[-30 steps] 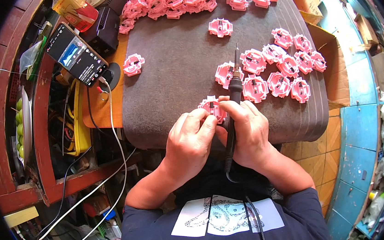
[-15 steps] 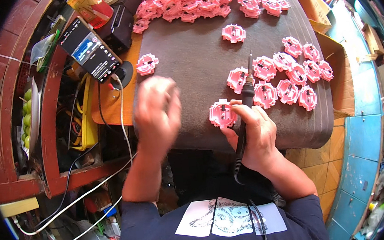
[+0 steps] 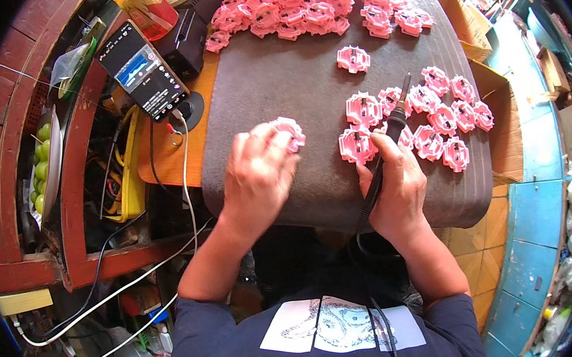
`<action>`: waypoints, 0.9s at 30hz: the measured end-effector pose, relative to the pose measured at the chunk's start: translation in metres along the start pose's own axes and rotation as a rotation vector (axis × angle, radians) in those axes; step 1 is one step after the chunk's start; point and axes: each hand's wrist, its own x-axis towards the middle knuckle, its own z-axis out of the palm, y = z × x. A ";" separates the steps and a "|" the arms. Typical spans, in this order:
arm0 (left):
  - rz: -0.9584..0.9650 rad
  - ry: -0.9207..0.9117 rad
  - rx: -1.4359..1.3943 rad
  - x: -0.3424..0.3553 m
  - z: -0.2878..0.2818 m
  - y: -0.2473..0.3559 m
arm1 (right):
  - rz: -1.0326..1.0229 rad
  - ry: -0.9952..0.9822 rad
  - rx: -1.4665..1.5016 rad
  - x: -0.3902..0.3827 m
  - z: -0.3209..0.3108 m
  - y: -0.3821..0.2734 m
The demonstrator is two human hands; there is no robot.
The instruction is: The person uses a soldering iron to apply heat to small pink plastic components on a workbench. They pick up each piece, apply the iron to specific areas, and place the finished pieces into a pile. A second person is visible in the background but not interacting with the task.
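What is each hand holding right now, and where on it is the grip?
The left hand holds a pink piece by its left edge; the right hand holds a soldering iron by its dark handle.

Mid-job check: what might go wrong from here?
The soldering iron in the right hand points toward the clustered parts; if hot, its tip might mark one. The left hand has a pink part at its fingertips, which might slip. The cord down the shirt could snag.
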 end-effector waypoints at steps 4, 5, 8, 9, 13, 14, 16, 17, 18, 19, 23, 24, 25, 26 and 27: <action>-0.018 -0.028 -0.179 -0.019 -0.008 0.018 | -0.061 0.082 0.107 -0.008 0.000 0.004; -0.005 -0.025 -0.156 -0.012 -0.017 0.017 | -0.063 0.083 0.077 -0.015 -0.003 0.005; 0.104 -0.143 -0.221 0.005 -0.022 -0.008 | -0.145 0.153 0.169 -0.022 -0.006 0.006; 0.137 -0.183 -0.233 0.004 -0.019 -0.010 | -0.156 0.156 0.194 -0.025 -0.005 0.005; 0.113 -0.158 -0.174 -0.012 -0.013 0.003 | -0.149 0.146 0.247 -0.037 -0.005 0.001; 0.074 -0.152 -0.140 -0.016 -0.012 0.007 | -0.151 0.137 0.251 -0.038 -0.005 0.000; 0.038 -0.141 -0.076 -0.021 -0.011 0.021 | -0.154 0.120 0.260 -0.040 -0.004 -0.002; 0.018 -0.134 -0.039 -0.023 -0.012 0.025 | -0.171 0.113 0.248 -0.039 -0.004 -0.005; 0.014 -0.120 -0.075 -0.027 -0.010 0.025 | -0.175 0.103 0.251 -0.038 -0.004 -0.007; 0.009 -0.105 -0.111 -0.032 -0.008 0.024 | -0.180 0.093 0.253 -0.037 -0.004 -0.008; 0.006 -0.099 -0.310 -0.027 -0.015 0.017 | -0.183 0.083 0.267 -0.035 -0.003 -0.011; 0.014 -0.100 -0.360 -0.023 -0.018 0.015 | -0.180 0.082 0.275 -0.036 -0.002 -0.011; 0.069 -0.116 -0.386 -0.018 -0.019 0.014 | -0.186 0.078 0.283 -0.035 0.000 -0.013; 0.106 -0.140 -0.387 -0.017 -0.019 0.012 | -0.192 0.074 0.293 -0.034 0.001 -0.014; 0.143 -0.164 -0.388 -0.016 -0.018 0.009 | -0.199 0.070 0.303 -0.033 0.003 -0.017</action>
